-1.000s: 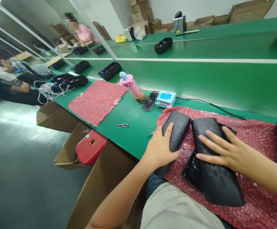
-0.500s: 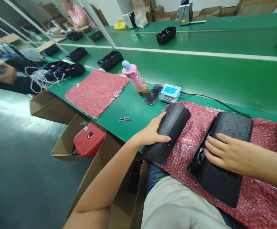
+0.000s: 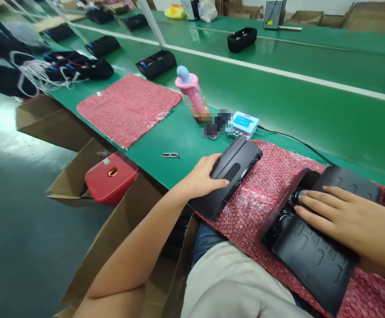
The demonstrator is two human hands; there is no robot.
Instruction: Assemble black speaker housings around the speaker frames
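Observation:
My left hand is wrapped around a long black plastic speaker shell, thumb across its near face. That shell is tilted over the left edge of a red bubble-wrap sheet. My right hand is closed over a black speaker cover with raised bumps, its thumb hidden. The cover lies slanted across an open black speaker case. Round speaker drivers show in the gap, close to my right fingertips.
A small grey part lies on the green bench. Beyond are a pink-lidded bottle, a blurred-out dark object and a corded blue device. Another bubble-wrap sheet and several black cases lie left. Below sits a red bag.
The shell in my left hand has turned, showing a smooth grooved face instead of the bumpy one. Under my right hand the cover has shifted right, uncovering more of the drivers. The view has shifted.

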